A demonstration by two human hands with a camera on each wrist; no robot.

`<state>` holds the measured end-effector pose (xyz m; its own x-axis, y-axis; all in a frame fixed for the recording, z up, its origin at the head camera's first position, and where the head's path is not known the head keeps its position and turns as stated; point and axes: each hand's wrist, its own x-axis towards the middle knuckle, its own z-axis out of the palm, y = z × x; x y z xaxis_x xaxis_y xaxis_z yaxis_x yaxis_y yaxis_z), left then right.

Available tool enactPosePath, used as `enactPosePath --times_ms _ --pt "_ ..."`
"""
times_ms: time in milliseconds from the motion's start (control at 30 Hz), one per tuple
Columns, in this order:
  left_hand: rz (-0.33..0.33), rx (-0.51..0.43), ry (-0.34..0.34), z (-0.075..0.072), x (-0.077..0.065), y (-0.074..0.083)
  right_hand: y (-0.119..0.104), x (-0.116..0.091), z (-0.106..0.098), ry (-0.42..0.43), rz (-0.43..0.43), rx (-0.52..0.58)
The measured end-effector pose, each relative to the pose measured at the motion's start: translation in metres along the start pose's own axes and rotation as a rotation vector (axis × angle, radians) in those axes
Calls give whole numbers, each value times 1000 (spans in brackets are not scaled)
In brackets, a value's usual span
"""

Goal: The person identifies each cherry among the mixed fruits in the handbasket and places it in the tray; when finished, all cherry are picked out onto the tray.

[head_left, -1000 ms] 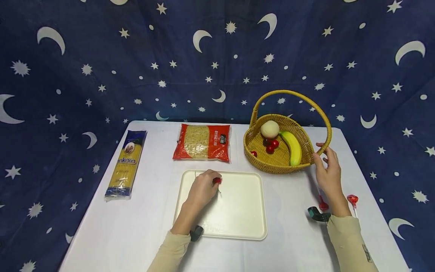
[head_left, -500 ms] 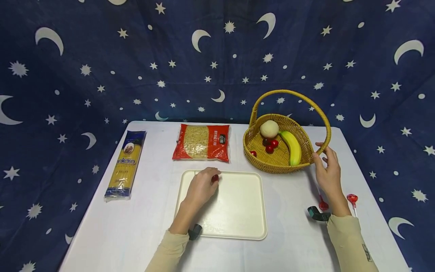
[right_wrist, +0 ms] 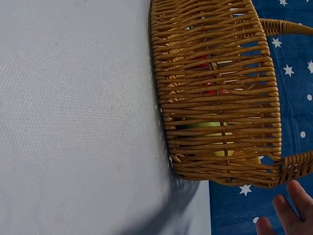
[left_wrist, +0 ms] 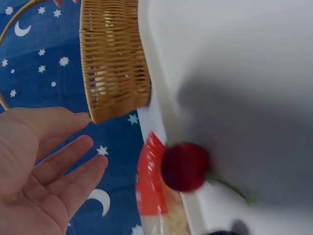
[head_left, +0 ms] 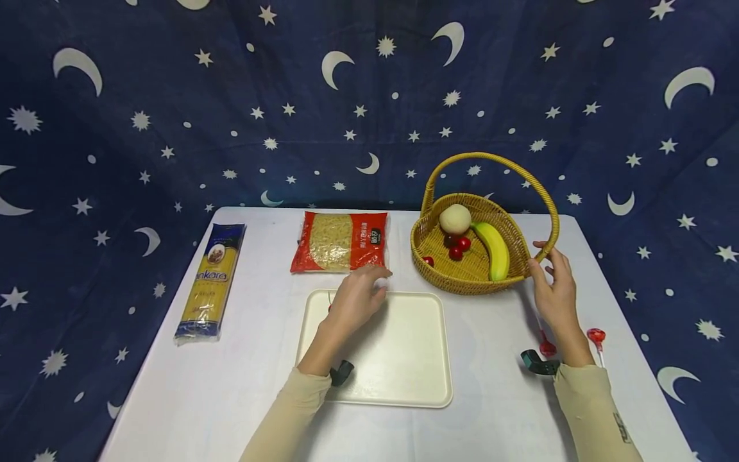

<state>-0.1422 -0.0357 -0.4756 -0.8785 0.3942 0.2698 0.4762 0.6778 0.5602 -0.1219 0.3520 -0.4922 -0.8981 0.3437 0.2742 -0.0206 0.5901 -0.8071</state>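
Observation:
My left hand point(head_left: 356, 296) is over the back of the cream tray point(head_left: 398, 396), fingers loosely spread, holding nothing. In the left wrist view a dark red cherry point(left_wrist: 185, 166) with a green stem lies in the tray beside that hand point(left_wrist: 44, 166); the head view shows only a red sliver near the hand. My right hand point(head_left: 555, 285) holds the wicker basket point(head_left: 462, 282) at the right foot of its handle, thumb on the near side and a finger behind. In the basket are a banana point(head_left: 495, 251), a pale round item point(head_left: 455, 219) and several cherries point(head_left: 455, 253).
A red bag of pasta point(head_left: 340, 242) lies behind the tray, and a blue-and-yellow spaghetti pack point(head_left: 210, 282) at the left. Two red lollipops point(head_left: 596, 335) lie near the right forearm. A starry blue cloth point(head_left: 369, 102) hangs behind the white table point(head_left: 473, 359).
My left hand has let go of a cherry in the tray, opened its fingers and moved slightly right and back. The right hand has stayed on the basket.

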Motion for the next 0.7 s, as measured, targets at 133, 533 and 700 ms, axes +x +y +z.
enactPosePath --times_ms 133,533,700 --pt "15 -54 -19 5 17 10 0 0 -1 1 -8 5" --pt "58 -283 -56 31 74 40 2 0 -2 1 -27 19" --pt "45 -273 -54 40 92 49 1 -1 -2 -16 -23 13"
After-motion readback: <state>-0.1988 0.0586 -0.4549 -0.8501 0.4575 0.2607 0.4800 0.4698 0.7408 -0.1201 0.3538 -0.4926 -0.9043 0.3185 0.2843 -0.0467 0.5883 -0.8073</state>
